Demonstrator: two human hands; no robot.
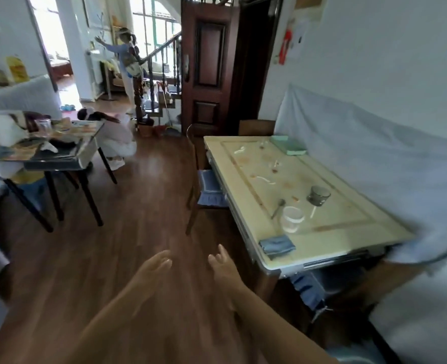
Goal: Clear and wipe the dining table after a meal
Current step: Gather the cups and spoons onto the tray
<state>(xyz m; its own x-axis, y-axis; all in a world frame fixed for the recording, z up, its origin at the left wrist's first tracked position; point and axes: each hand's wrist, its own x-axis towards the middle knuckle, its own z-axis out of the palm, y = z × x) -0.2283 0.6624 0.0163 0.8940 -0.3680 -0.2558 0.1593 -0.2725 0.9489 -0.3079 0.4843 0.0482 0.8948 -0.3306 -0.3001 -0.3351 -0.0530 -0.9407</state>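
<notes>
The cream dining table stands at the right against a cloth-covered wall, smeared with stains and food scraps. On it are a clear plastic cup, a spoon, a dark glass, a folded blue cloth at the near corner and a green box at the far end. My left hand and my right hand reach forward over the floor, left of the table, fingers straight and holding nothing.
A wooden chair with a blue cushion is tucked at the table's left side. A cluttered glass table stands at the left. One person crouches behind it, another stands near the stairs. Wooden floor lies between.
</notes>
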